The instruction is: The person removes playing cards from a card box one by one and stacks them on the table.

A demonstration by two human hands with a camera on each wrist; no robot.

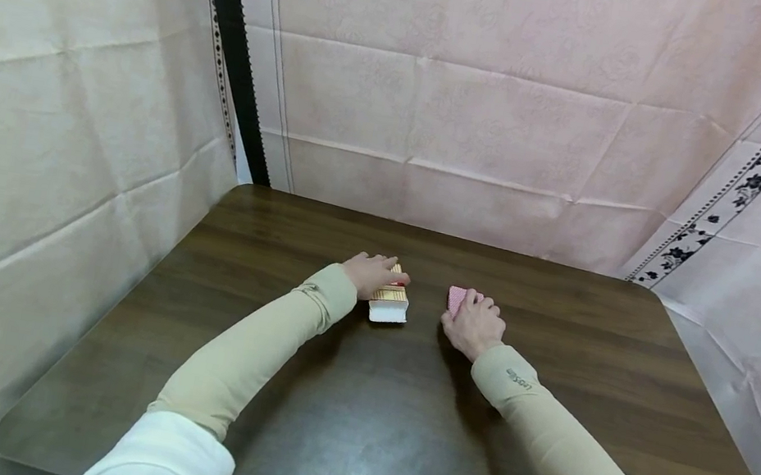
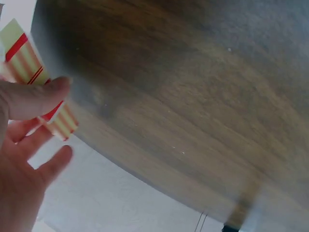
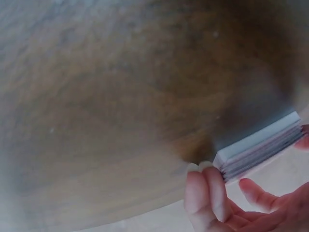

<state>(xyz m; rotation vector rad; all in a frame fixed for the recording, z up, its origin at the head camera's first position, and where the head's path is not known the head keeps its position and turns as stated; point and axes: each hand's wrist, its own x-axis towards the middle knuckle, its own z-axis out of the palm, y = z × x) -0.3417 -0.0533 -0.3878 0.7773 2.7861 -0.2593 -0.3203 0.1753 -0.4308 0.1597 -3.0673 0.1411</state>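
Observation:
My left hand [image 1: 369, 275] grips a card box [image 1: 390, 295] striped in yellow and red, its white end flap facing me. In the left wrist view the thumb lies across the box's striped side [image 2: 25, 59], with the fingers on its far side. A short way to the right, my right hand [image 1: 474, 325] holds a deck of playing cards [image 1: 456, 297] with pink patterned backs. The right wrist view shows the stacked edges of the deck [image 3: 260, 151] between fingertips at one end and the thumb at the other. Box and deck are apart.
Both hands are over the far half of a dark brown wooden table [image 1: 352, 416] with rounded corners. Pale cloth [image 1: 445, 115] hangs behind the table and along both sides, with a black strip [image 1: 236, 40] at the back left.

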